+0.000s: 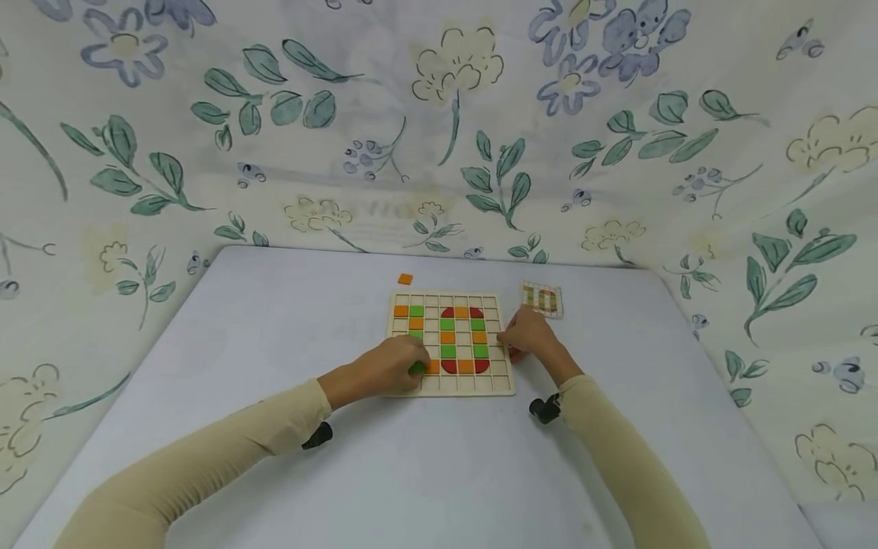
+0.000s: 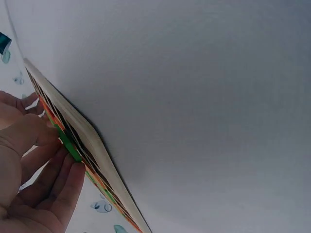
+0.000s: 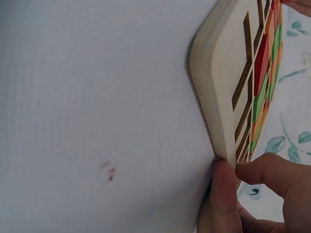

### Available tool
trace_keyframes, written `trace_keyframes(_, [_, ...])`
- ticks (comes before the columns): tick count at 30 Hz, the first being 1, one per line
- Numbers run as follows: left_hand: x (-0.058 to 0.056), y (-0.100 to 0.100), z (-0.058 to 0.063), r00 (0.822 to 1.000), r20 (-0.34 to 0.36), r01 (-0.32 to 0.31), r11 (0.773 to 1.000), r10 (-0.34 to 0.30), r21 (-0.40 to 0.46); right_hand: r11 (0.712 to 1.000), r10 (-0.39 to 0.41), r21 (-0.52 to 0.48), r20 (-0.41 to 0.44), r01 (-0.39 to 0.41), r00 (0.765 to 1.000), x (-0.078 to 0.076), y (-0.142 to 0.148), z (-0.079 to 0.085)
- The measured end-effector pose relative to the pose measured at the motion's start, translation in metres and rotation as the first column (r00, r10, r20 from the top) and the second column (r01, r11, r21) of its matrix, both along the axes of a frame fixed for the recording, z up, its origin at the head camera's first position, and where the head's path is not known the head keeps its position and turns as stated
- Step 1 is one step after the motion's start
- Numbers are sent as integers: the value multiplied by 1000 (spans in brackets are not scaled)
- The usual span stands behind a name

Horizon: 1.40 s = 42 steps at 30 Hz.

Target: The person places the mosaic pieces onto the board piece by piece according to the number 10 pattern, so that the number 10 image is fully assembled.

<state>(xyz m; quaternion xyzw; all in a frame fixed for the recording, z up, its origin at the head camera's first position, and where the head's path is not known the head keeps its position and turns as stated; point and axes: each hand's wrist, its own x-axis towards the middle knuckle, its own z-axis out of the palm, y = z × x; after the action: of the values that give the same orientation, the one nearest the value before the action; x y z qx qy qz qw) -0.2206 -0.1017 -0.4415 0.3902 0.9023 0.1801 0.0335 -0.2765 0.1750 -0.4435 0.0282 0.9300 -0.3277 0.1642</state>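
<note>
A cream wooden grid board [image 1: 502,384] lies on the white table. My left hand [image 1: 393,364] is over its lower left, pinching a green square tile [image 2: 69,144] between thumb and fingers, close against the grid in the left wrist view. On the board, red, green and orange tiles form a rounded ring at the right, with more orange and green squares at the left, partly hidden by that hand. With my right hand [image 1: 536,335] I grip the board's right edge; the right wrist view has the thumb on its face and a finger [image 3: 225,194] along its side.
A small pattern card [image 1: 552,302] lies just beyond my right hand. One loose orange tile [image 1: 405,279] sits behind the board's back edge. Flower-printed cloth [image 1: 439,206] rises behind the table and at both sides.
</note>
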Motion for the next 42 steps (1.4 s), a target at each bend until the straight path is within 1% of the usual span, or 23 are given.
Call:
trace_keyframes(3, [1,1,0,999,-31,10,1000,-9,17,1000,5,5,-3,-5,1000,1,0,0])
trace_keyframes(5, [1,1,-1,999,-43,-2,1000,2,15,1000,7,4,-4,-7,1000,2,-1,0])
trace_keyframes(10, [2,0,-1,998,-36,-55,998,55,4,1000,7,-5,-8,-7,1000,4,-1,2])
trace_keyframes(17, [2,-2,-1,996,-38,-84,996,85,28,1000,3,-5,-12,-3,1000,3,0,0])
trace_keyframes(20, [3,-2,-3,996,-46,-76,997,77,31,1000,6,-3,-11,-6,1000,3,1,-2])
trace_keyframes(25, [5,-1,-5,991,-121,-53,999,51,-13,1000,12,-11,-31,-12,999,2,2,-5])
trace_keyframes(27, [4,0,-3,991,-122,-54,998,50,-28,1000,16,-20,-35,-16,999,2,2,-4])
trace_keyframes(28, [1,2,-1,992,-117,-56,998,51,-32,1000,16,-23,-35,-17,999,2,3,-5])
trace_keyframes(30, [-8,4,3,993,-104,-63,997,58,-38,999,16,-29,-30,-17,999,2,4,-5])
trace_keyframes(32, [-22,7,10,993,-85,-86,996,83,-33,999,14,-31,-24,-15,1000,1,6,-5])
trace_keyframes(33, [-31,8,13,992,-79,-104,994,101,-27,999,14,-32,-23,-14,1000,1,7,-5])
trace_keyframes(35, [-54,9,18,988,-68,-138,990,137,-14,1000,13,-28,-27,-14,1000,0,8,-5])
trace_keyframes(37, [-78,7,20,981,-47,-191,981,190,-19,999,20,-27,-30,-21,999,-1,8,-4])
trace_keyframes(39, [-103,3,17,972,-15,-236,971,236,-29,999,24,-25,-29,-24,999,-2,7,-5])
trace_keyframes(42, [-131,-6,11,960,30,-278,959,280,-56,999,32,-33,-27,-33,999,-3,6,-6])
